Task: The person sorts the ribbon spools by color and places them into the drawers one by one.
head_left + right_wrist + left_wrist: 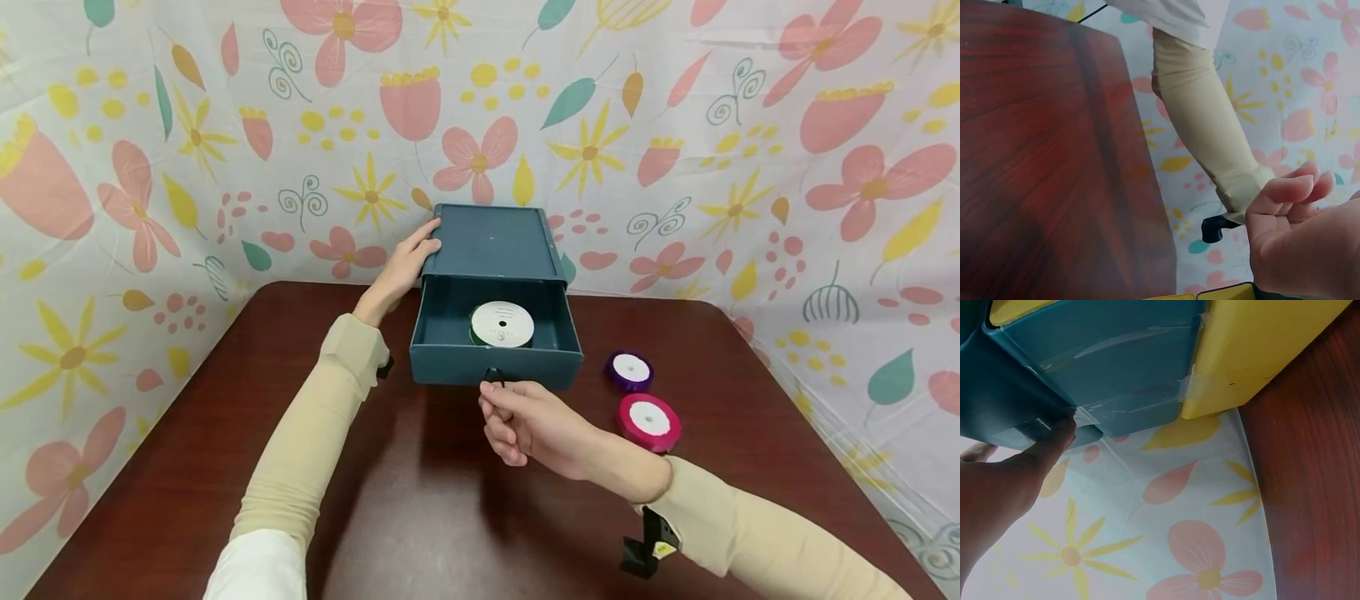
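A dark teal drawer box (491,242) stands at the back of the table with its drawer (495,365) pulled out toward me. Inside the drawer lies a ribbon spool (504,323) with a white label and a green edge. My right hand (547,429) pinches the black loop pull (492,374) on the drawer front between thumb and forefinger. Against the box's left side and top edge, my left hand (405,265) rests with its fingers extended. The left wrist view shows a finger of that left hand (1016,478) touching the teal casing. In the right wrist view the right hand (1300,234) has curled fingers.
Right of the drawer, a purple ribbon spool (630,371) and a pink ribbon spool (649,422) lie on the brown table (375,533). A floral cloth (480,108) hangs behind it. Yellow parts (1241,356) of the box show in the left wrist view.
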The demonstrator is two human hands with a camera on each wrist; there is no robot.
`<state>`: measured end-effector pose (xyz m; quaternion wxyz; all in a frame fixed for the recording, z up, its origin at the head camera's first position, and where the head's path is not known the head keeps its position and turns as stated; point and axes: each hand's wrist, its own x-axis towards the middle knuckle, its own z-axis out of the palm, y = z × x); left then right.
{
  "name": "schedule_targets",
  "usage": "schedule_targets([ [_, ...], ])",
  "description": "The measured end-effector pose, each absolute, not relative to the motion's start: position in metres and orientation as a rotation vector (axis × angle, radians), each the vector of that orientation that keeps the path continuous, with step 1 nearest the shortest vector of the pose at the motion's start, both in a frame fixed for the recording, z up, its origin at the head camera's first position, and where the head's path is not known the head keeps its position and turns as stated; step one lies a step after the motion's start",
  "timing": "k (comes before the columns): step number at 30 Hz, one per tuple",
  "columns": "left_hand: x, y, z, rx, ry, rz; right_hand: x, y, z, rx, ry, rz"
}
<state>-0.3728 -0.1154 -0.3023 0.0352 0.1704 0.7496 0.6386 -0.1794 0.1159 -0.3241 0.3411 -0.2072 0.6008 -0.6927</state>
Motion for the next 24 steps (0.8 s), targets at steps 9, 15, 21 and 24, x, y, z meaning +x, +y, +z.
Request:
schedule_targets([
  [9, -0.371, -0.115, -0.297, 0.519, 2.331, 1.933, -0.183, 0.115, -0.323, -0.542, 1.571, -1.831],
  [15, -0.360, -0.115, -0.287, 0.520, 2.294, 1.912, -0.188, 0.116, -0.321, -0.521, 1.612, -1.827],
  [21, -0.364, -0.115, -0.294, 0.516, 2.300, 1.928, -0.196, 0.116, -0.320, -0.501, 1.631, -1.842],
  [24, -0.370, -0.114, -0.300, 0.508, 2.313, 1.942, -0.201, 0.116, -0.321, -0.483, 1.637, -1.851],
])
